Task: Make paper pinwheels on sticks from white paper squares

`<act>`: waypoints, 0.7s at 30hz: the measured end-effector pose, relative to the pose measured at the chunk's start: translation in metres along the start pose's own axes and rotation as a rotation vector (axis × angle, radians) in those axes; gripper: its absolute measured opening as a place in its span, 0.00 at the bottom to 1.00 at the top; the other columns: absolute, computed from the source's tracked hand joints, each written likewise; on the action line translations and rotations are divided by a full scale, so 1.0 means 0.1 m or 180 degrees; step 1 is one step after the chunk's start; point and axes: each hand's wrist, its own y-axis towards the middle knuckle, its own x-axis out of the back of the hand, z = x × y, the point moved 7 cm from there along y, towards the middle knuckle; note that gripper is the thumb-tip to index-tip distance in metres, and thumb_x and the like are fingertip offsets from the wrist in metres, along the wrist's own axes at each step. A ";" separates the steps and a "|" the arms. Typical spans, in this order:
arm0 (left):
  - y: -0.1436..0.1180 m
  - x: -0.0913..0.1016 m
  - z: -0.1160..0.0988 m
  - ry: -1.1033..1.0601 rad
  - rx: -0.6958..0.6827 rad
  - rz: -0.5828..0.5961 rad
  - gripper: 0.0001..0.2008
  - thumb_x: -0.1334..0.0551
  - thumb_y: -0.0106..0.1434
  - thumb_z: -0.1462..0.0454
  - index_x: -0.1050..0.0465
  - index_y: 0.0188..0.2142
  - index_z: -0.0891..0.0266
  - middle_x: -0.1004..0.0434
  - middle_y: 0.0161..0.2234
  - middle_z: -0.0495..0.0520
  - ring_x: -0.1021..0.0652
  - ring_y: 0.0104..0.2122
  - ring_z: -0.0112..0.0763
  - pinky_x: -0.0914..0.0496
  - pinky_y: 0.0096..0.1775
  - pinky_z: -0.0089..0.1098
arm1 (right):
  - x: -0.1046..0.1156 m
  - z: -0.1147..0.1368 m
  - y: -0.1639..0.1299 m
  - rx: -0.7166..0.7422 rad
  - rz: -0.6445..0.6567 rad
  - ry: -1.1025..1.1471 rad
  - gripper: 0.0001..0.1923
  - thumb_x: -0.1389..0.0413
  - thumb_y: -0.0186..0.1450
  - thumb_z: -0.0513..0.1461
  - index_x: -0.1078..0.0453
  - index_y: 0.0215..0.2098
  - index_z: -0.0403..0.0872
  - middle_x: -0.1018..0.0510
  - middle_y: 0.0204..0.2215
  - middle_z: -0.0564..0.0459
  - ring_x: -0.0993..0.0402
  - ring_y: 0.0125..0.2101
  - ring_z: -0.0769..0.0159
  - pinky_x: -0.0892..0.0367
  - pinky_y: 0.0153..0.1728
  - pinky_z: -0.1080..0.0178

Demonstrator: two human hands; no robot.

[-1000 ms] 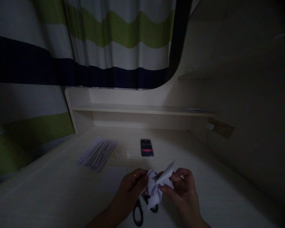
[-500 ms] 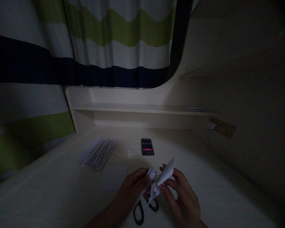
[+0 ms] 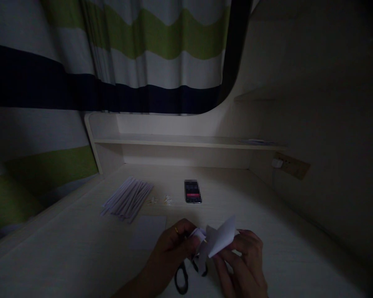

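Observation:
In dim light, both hands hold a piece of folded white paper [image 3: 219, 241] just above the pale desk [image 3: 65, 252]. My left hand [image 3: 170, 250], with a ring on one finger, pinches the paper's crumpled left end. My right hand [image 3: 244, 260] grips the flat flap on the right side. Black-handled scissors [image 3: 182, 278] lie on the desk directly under the hands, partly hidden by them.
A bundle of rolled white paper sticks [image 3: 127, 199] lies at the left. A flat sheet [image 3: 147, 231] rests beside my left hand. A phone [image 3: 192, 191] and small white bits [image 3: 161, 201] lie further back. A shelf [image 3: 186, 142], striped curtain [image 3: 127, 54] and wall socket [image 3: 290, 164] surround the desk.
The paper flap has swung down and to the right, flatter than before. My right hand shifted right and lower with it; my left hand stayed put.

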 end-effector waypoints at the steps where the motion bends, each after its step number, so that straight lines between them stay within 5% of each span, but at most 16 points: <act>1: 0.00 0.00 -0.01 0.0043 -0.0060 -0.0019 0.09 0.42 0.54 0.59 0.36 0.27 0.63 0.39 0.21 0.45 0.37 0.22 0.22 0.41 0.26 0.25 | 0.00 0.00 -0.01 0.0008 0.0010 -0.0034 0.05 0.46 0.54 0.29 0.35 0.28 0.42 0.36 0.30 0.52 0.39 0.31 0.64 0.42 0.35 0.54; 8: -0.02 0.00 -0.06 0.0197 -0.0292 -0.0064 0.07 0.42 0.55 0.61 0.36 0.26 0.63 0.40 0.22 0.45 0.37 0.23 0.21 0.41 0.26 0.24 | -0.02 -0.02 0.01 -0.0107 0.0133 0.0119 0.08 0.48 0.54 0.27 0.36 0.30 0.43 0.35 0.28 0.52 0.39 0.31 0.63 0.43 0.33 0.55; 18: -0.06 0.02 -0.10 0.0596 -0.0874 -0.0094 0.05 0.43 0.57 0.64 0.35 0.25 0.62 0.39 0.25 0.47 0.36 0.26 0.23 0.40 0.29 0.26 | -0.06 -0.07 -0.04 -0.1023 0.0030 0.0833 0.08 0.53 0.57 0.28 0.37 0.31 0.45 0.38 0.27 0.52 0.40 0.30 0.65 0.41 0.25 0.62; 21: -0.06 0.00 -0.10 0.0645 -0.0865 -0.0046 0.05 0.43 0.57 0.64 0.35 0.26 0.62 0.38 0.25 0.47 0.35 0.26 0.23 0.40 0.29 0.26 | -0.03 -0.04 -0.01 -0.0880 -0.0085 0.0652 0.07 0.52 0.56 0.28 0.37 0.29 0.45 0.37 0.27 0.52 0.40 0.29 0.64 0.42 0.26 0.61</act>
